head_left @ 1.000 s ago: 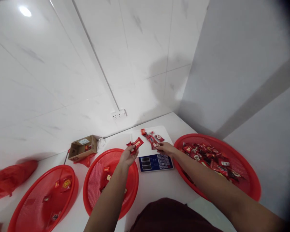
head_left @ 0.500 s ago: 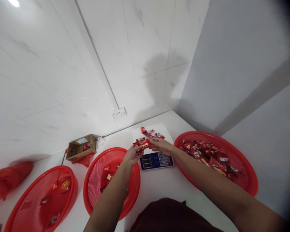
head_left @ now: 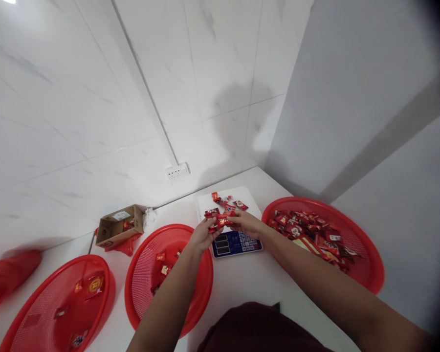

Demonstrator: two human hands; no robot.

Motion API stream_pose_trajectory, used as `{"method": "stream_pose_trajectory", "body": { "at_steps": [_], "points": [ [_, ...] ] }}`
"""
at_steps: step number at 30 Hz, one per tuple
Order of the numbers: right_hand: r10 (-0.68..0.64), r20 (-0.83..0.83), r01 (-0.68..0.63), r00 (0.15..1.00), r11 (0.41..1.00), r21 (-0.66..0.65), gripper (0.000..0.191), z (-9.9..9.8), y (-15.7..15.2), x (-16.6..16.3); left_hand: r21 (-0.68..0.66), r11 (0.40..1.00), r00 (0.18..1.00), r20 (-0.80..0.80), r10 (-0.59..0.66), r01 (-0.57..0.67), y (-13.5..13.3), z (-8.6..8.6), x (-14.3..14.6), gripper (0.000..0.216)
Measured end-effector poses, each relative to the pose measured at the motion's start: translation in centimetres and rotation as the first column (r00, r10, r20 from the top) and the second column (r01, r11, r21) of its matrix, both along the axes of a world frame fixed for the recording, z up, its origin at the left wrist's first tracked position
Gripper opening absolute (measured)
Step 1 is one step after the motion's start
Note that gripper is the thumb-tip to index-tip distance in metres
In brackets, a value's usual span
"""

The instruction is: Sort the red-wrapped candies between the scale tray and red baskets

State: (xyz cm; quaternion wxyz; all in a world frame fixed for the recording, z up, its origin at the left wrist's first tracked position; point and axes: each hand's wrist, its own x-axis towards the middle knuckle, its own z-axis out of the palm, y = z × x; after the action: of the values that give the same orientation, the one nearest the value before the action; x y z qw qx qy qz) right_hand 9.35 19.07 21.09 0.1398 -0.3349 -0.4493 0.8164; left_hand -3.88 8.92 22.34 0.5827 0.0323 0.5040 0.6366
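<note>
My left hand (head_left: 201,235) and right hand (head_left: 248,225), both pinching packets (head_left: 220,221), meet over the scale (head_left: 236,244), hemmed between the middle basket (head_left: 143,283) and the right basket (head_left: 366,266). Bare table (head_left: 242,283) lies open toward me. More packets crowd the pan (head_left: 205,201) ahead, and the wall (head_left: 205,122) closes off beyond.

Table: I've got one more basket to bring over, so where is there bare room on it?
The widest bare strip of table runs between the middle basket and the right basket, in front of the scale. A smaller patch lies between the cardboard box and the scale. The scale's top is crowded: packets, left hand and right hand.
</note>
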Motion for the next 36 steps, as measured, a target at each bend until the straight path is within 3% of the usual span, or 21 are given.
{"method": "stream_pose_trajectory", "body": {
  "at_steps": [24,29,36],
  "points": [
    [-0.121,-0.031,0.114,0.992,0.976,-0.185,0.014,-0.1,0.4,0.9,-0.046,0.998,0.999,0.001,-0.043,0.042,0.0,-0.1,-0.3,0.021],
    [-0.192,-0.086,0.157,0.978,0.939,-0.307,0.005,0.2,-0.2,1.0,-0.021,0.999,0.999,-0.018,-0.047,0.047,0.0,-0.3,0.4,0.021],
    [-0.360,-0.132,0.267,0.924,0.851,-0.453,0.009,-0.3,-1.4,1.0,0.077,0.994,0.996,-0.039,-0.076,0.078,0.0,-0.1,1.2,0.022]
  ]
}}
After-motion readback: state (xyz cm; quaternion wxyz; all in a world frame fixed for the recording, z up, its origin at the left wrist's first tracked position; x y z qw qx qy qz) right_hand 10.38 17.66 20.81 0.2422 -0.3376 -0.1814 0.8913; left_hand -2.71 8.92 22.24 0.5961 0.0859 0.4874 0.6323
